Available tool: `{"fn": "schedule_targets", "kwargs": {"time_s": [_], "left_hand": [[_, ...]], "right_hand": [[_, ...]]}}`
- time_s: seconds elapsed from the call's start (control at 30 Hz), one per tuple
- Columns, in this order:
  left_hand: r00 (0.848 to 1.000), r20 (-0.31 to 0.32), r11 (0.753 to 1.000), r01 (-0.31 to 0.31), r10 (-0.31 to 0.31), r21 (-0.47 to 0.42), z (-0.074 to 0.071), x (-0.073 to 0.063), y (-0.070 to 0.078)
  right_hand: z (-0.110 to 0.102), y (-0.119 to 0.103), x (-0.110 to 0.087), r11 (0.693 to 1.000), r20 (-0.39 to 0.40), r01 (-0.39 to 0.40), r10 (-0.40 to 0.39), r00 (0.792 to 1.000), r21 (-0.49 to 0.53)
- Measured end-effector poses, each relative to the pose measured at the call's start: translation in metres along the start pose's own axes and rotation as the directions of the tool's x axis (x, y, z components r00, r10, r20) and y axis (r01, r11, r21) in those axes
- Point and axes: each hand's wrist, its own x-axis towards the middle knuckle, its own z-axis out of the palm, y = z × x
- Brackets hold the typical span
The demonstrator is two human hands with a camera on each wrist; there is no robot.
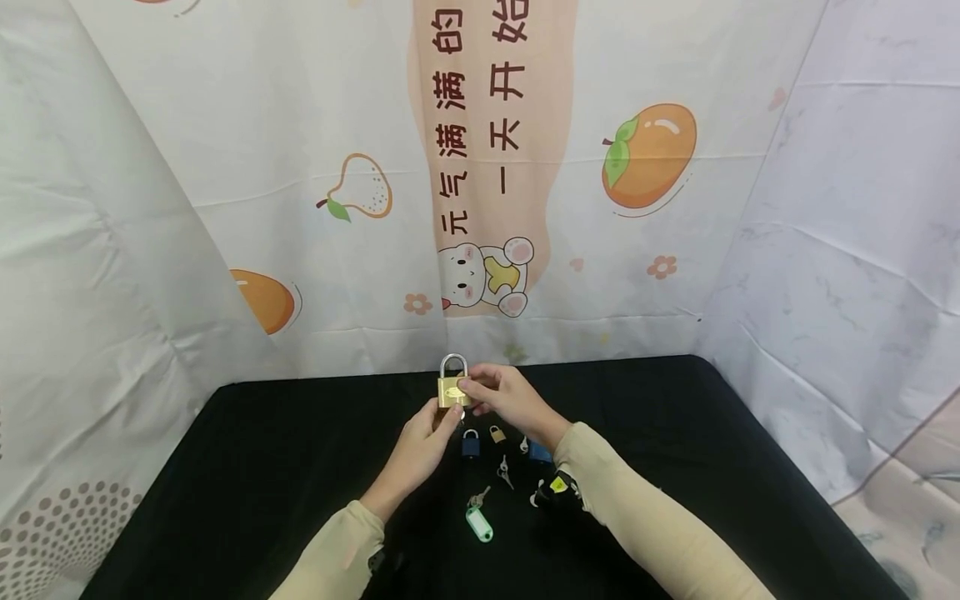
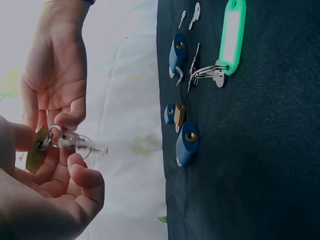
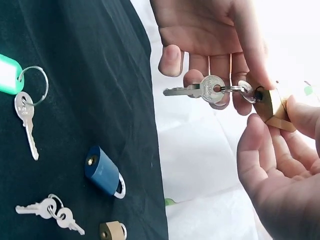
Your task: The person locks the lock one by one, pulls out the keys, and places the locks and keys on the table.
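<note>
A brass padlock [image 1: 453, 392] is raised above the table in the head view, its shackle pointing up. My left hand [image 1: 417, 446] holds it from the lower left, thumb near its bottom edge. From the other side my right hand [image 1: 513, 400] pinches the body between thumb and fingers. In the right wrist view, one key [image 3: 247, 92] sits at the keyhole in the padlock's underside. A second key [image 3: 200, 89] dangles from it by a ring, close to the left hand's curled fingers.
On the black-covered table [image 1: 300, 467] below lie a blue padlock [image 1: 470, 444], a small brass padlock [image 1: 497, 433], a pair of keys [image 1: 505, 472], a green key tag [image 1: 479, 525] with keys, and another blue padlock [image 1: 538, 452] partly behind the right wrist. A printed curtain [image 1: 360, 275] hangs behind.
</note>
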Motion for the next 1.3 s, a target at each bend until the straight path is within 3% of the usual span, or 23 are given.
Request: {"fn": "schedule_targets", "kwargs": {"time_s": [0.23, 0.8, 1.13, 1.3], "left_hand": [[1.0, -0.014, 1.0, 0.004, -0.004, 0.008, -0.003, 0.002, 0.001], [0.998, -0.011, 0.998, -0.058, 0.058, 0.009, -0.002, 0.005, 0.0], [0.999, -0.046, 1.0, -0.02, 0.019, -0.024, -0.007, -0.001, -0.005], [0.999, -0.031, 0.998, -0.043, 0.041, -0.052, -0.008, -0.001, -0.004]], "right_hand": [[0.002, -0.001, 0.0, 0.999, -0.031, -0.01, 0.011, 0.999, 0.037], [0.001, -0.002, -0.003, 0.985, -0.108, -0.031, 0.051, 0.993, 0.172], [0.017, 0.0, 0.0, 0.962, -0.086, -0.067, 0.093, 0.992, 0.264], [0.019, 0.003, 0.002, 0.951, -0.111, -0.083, 0.12, 0.987, 0.297]]}}
